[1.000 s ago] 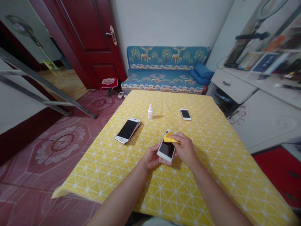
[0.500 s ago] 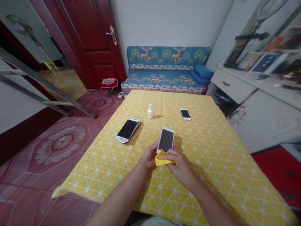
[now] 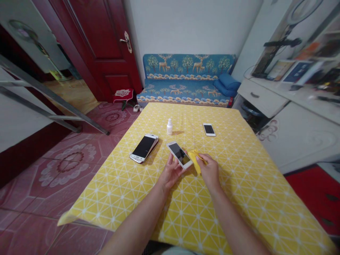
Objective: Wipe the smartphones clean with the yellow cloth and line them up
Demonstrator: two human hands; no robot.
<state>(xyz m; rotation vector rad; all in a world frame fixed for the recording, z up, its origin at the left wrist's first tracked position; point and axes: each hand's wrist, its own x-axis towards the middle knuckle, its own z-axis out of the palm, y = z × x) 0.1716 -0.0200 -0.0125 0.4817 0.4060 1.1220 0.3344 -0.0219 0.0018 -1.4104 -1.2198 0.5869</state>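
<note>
A white smartphone (image 3: 179, 154) with a dark screen rests tilted in my left hand (image 3: 171, 172), whose fingers hold it from beneath and along its sides. Its top end points to the upper left. My right hand (image 3: 209, 170) pinches a folded yellow cloth (image 3: 196, 161), which lies against or just beside the phone's right edge; I cannot tell if they touch. To the left, a small stack of phones (image 3: 144, 148) lies on the table, a white one on top. Beyond my hands stands a white spray bottle (image 3: 169, 127).
Another white phone (image 3: 209, 129) lies towards the far right of the table, on a yellow patterned tablecloth (image 3: 127, 187). Behind the table is a blue sofa (image 3: 183, 86). A white cabinet (image 3: 300, 138) stands at the right, and a metal ladder-like frame (image 3: 66, 118) at the left.
The phone has turned anticlockwise, its top end swinging left. My right hand has moved the cloth from the phone's lower end to the right and slightly up.
</note>
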